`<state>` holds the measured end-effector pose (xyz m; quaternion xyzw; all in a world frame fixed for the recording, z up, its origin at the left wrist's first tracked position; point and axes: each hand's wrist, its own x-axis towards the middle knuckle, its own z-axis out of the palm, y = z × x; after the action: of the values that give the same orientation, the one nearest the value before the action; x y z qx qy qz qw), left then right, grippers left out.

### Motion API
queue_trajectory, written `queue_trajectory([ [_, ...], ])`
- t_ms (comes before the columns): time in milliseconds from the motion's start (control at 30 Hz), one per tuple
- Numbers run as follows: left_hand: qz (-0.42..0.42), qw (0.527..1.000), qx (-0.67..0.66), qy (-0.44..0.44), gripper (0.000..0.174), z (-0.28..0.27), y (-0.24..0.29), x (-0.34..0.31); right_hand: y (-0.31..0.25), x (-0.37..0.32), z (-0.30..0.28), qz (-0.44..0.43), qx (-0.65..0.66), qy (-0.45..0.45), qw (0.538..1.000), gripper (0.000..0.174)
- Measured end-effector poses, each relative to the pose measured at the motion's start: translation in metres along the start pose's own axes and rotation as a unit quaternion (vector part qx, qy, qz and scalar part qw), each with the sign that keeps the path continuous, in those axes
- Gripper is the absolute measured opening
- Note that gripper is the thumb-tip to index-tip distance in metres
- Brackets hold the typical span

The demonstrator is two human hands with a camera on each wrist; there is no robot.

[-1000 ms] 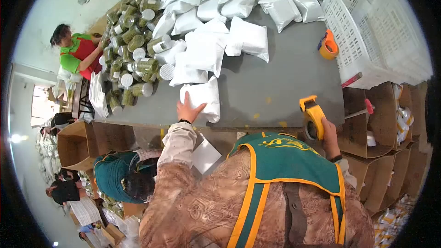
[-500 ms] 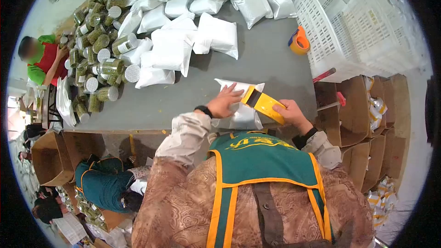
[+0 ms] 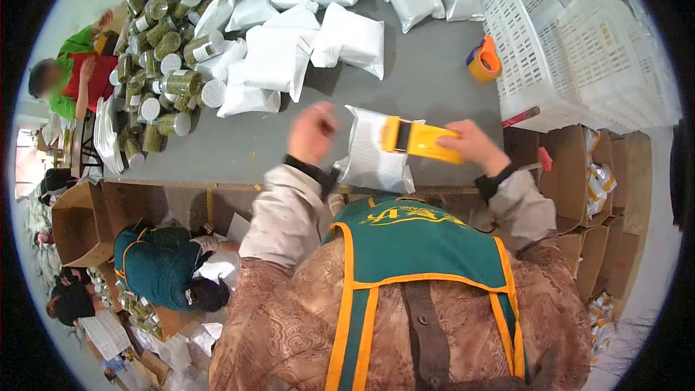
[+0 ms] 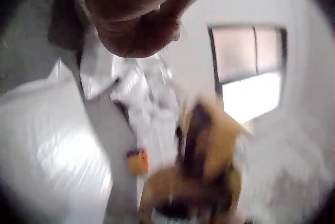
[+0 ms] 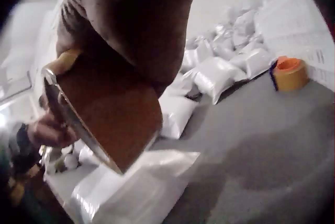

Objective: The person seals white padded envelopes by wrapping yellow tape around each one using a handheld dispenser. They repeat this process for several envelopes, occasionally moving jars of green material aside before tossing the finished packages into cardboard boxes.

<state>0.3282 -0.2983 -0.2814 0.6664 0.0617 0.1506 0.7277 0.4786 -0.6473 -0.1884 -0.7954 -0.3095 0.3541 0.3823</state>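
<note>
A yellow tape dispenser (image 3: 423, 139) is gripped by my right hand (image 3: 474, 146), its front end over a white plastic mailer bag (image 3: 378, 150) near the table's front edge. The right wrist view shows the dispenser's broad brown side (image 5: 118, 117) close above the bag (image 5: 152, 187). My left hand (image 3: 313, 132) is raised to the left of this bag, apart from it, blurred, with loosely bent fingers and nothing visible in them. In the left wrist view, a finger (image 4: 133, 30) shows large at the top, with the blurred dispenser (image 4: 209, 140) beyond.
White filled bags (image 3: 279, 58) are heaped across the back. Jars (image 3: 170, 83) with green contents and white lids pile up at the left. An orange tape roll (image 3: 483, 59) lies beside white plastic crates (image 3: 525, 51). Cardboard boxes (image 3: 565, 174) stand right of the table; other people work at the left.
The bag from the pile's front has come to the middle front. My right hand has swung the dispenser from the right over it. My left hand, lately on the bag, has lifted off leftward.
</note>
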Motion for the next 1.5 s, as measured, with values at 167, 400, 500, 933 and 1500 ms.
queue_trajectory([
  [167,-0.133,0.952,-0.211,0.179,0.023,-0.083,0.067,-0.012,0.037,-0.052,-0.037,0.084,0.070,0.086,0.990,0.032],
  [400,-0.385,0.882,-0.270,-0.019,0.032,0.094,0.054,-0.084,0.012,-0.045,0.047,0.012,0.138,-0.011,0.990,0.032],
  [500,-0.355,0.890,-0.287,0.023,0.020,0.078,0.049,-0.088,-0.020,-0.037,0.070,-0.005,0.143,-0.027,0.989,0.033],
  [933,-0.419,0.893,0.163,-0.008,0.018,0.006,-0.063,-0.090,0.111,-0.100,0.017,0.204,-0.045,-0.018,0.978,0.046],
  [1500,-0.468,0.803,-0.337,-0.152,0.062,0.079,-0.038,-0.102,0.070,-0.089,0.062,0.149,0.308,0.067,0.937,0.042],
])
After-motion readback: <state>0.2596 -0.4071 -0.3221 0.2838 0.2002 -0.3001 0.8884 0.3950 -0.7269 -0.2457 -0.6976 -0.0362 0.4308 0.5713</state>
